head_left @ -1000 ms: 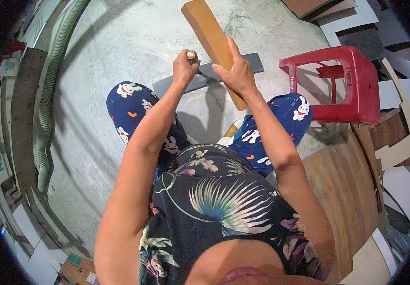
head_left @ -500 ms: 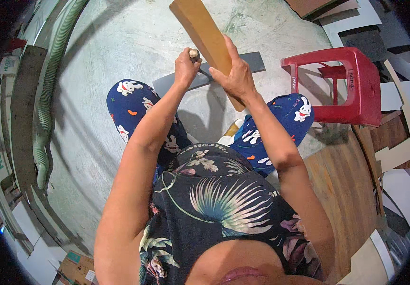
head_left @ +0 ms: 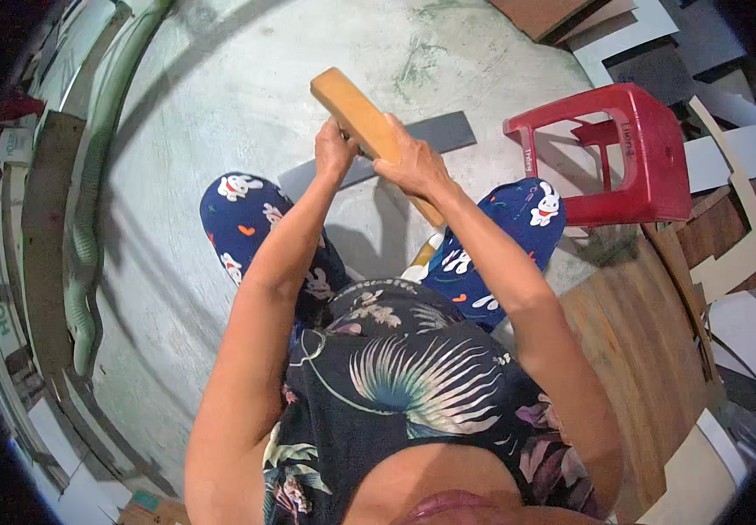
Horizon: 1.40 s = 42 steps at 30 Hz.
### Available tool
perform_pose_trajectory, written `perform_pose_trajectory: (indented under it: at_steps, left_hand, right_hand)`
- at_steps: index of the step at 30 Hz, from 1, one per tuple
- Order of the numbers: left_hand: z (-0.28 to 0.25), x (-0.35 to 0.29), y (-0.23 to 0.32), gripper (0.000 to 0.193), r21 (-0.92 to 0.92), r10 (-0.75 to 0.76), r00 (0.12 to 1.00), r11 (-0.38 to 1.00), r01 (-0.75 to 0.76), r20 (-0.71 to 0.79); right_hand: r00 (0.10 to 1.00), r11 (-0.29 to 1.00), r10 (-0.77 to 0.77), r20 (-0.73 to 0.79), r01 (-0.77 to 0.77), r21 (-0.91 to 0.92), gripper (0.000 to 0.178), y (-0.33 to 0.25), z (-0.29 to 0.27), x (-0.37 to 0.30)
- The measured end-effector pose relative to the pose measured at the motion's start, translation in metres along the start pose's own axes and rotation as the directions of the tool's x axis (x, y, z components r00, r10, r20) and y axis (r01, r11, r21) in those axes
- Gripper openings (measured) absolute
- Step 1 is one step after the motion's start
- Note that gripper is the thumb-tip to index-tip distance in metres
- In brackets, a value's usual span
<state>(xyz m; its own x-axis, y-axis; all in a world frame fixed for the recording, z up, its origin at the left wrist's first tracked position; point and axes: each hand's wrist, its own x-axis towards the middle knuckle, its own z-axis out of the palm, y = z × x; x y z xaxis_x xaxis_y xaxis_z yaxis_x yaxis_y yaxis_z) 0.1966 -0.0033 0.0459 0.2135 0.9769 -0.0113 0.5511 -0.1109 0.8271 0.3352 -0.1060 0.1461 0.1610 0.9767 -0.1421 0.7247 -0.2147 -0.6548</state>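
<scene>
My right hand [head_left: 414, 163] grips a long yellow-brown wooden block [head_left: 349, 101] around its middle. It slants from the far left down toward my right knee. Just left of it, my left hand [head_left: 335, 150] is closed around a slim chisel-like tool, whose pale round handle end is now hidden behind the block. Below both hands a dark grey flat strip [head_left: 448, 130] lies on the floor between my knees. Whether the tool's tip touches the strip cannot be seen.
A red plastic stool [head_left: 649, 166] stands to the right on the pale concrete floor [head_left: 246, 79]. Board offcuts [head_left: 737, 157] pile up beyond it. A brown wood-grain sheet [head_left: 623, 350] lies near right. A green corrugated hose [head_left: 89, 219] runs along the left beside a long plank [head_left: 49, 201].
The wooden block has come down from its raised position over the tool in my left hand, covering its handle end. Both hands stay closed; the view has shifted slightly.
</scene>
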Motion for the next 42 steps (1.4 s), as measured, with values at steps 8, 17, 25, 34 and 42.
perform_pose_trajectory:
  at_steps: [8, 17, 25, 34, 42]
  left_hand:
    - [0.002, 0.001, -0.011, 0.030, 0.021, 0.111, 0.993, 0.994, -0.111, -0.026]
    - [0.002, 0.004, -0.007, 0.033, -0.031, 0.071, 0.997, 0.997, -0.070, 0.022]
    - [0.005, 0.003, -0.007, 0.032, 0.036, -0.016, 0.997, 0.999, 0.013, 0.080]
    - [0.000, 0.007, -0.019, 0.032, 0.037, 0.027, 0.996, 0.999, -0.030, 0.085]
    - [-0.008, 0.011, 0.000, 0.031, 0.052, 0.063, 0.995, 0.997, -0.059, -0.080]
  right_hand:
    - [0.992, 0.988, -0.088, -0.087, 0.098, 0.117, 0.085, -0.012, -0.007, -0.004]
    - [0.957, 0.948, -0.181, -0.224, 0.231, 0.219, 0.090, -0.011, -0.015, -0.004]
    - [0.996, 0.999, 0.016, 0.086, -0.019, 0.033, 0.086, -0.013, -0.015, -0.001]
    - [0.996, 1.000, 0.007, 0.088, -0.005, -0.025, 0.088, -0.004, -0.010, 0.003]
    - [0.984, 0.991, 0.025, -0.178, -0.001, 0.133, 0.087, 0.011, -0.023, 0.006]
